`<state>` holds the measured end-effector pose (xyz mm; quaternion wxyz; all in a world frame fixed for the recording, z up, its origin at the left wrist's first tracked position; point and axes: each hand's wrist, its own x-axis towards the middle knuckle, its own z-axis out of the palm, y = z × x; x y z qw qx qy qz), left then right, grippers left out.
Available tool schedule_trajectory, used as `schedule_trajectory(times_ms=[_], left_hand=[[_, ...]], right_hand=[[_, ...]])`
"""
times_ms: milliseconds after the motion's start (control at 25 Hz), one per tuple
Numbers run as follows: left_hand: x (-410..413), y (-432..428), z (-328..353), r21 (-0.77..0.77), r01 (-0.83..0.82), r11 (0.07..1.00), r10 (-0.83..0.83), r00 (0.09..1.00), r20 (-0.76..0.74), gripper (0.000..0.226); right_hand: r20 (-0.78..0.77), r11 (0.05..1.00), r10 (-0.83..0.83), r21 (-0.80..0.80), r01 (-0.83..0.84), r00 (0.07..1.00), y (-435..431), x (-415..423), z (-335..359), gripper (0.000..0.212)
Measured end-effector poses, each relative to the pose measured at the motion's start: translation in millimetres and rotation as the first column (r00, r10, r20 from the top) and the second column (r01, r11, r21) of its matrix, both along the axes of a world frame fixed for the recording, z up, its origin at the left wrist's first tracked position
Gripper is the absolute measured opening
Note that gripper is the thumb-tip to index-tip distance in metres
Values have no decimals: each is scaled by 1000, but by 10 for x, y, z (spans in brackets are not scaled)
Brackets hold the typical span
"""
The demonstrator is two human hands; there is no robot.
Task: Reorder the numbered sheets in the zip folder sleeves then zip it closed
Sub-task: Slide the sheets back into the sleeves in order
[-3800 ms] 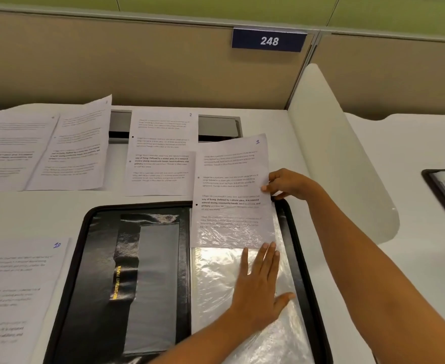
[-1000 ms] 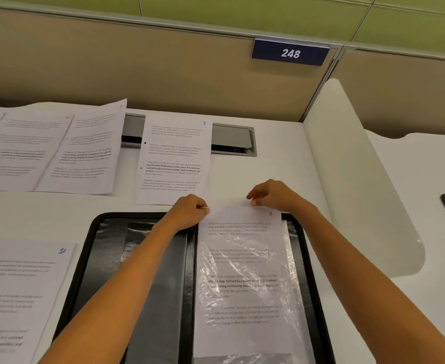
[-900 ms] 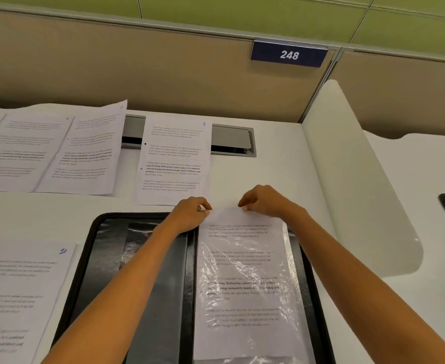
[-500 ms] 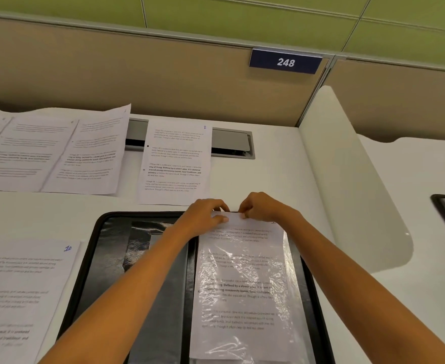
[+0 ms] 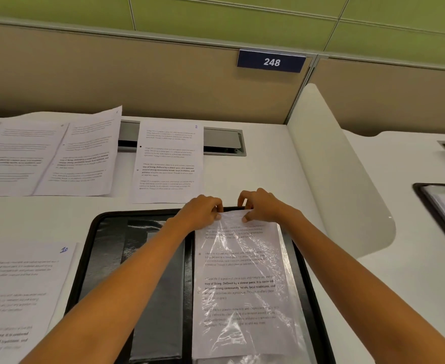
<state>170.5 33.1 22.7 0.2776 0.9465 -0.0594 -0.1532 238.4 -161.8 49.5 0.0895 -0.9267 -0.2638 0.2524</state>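
A black zip folder [image 5: 92, 248] lies open on the white desk. On its right half a printed sheet [image 5: 239, 287] sits inside a clear plastic sleeve. My left hand [image 5: 203, 210] and my right hand [image 5: 259, 203] pinch the sleeve's top edge, close together at the folder's far rim. Beyond the folder lies a sheet numbered 2 [image 5: 167, 161]. A sheet numbered 10 [image 5: 19, 292] lies left of the folder. Two more sheets [image 5: 45, 156] overlap at the far left.
A grey cable hatch [image 5: 224, 141] is set into the desk behind sheet 2. A curved white divider [image 5: 339, 174] stands on the right. Past it another black folder [image 5: 439, 206] lies on the neighbouring desk. A beige partition [image 5: 137, 74] closes the back.
The sheet has slid fully down into the sleeve. My left hand has come up from the sleeve's lower part, and both hands have drawn together at its top edge.
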Motion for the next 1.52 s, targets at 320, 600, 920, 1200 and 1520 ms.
schedule_trajectory(times_ms=[320,600,920,1200,1520], left_hand=[[-42,-40,-26,24,6,1000,-6,1000,2,22],[-4,-76,-82,17,25,1000,-25,1000,9,16],[-45,-151,-79,33,11,999,-13,999,47,18],[-13,-169,-65,-16,14,1000,-14,1000,-8,15],[14,-190,-41,-30,-24,999,22,998,-62,20]], right_hand=[[11,997,-66,32,65,998,-253,29,-97,21],[-30,996,-73,52,74,997,-367,21,-110,26],[-37,993,-83,78,86,996,-423,-9,-181,18],[76,975,-104,203,86,992,-510,12,-195,25],[85,975,-103,206,84,991,-517,11,-209,24]])
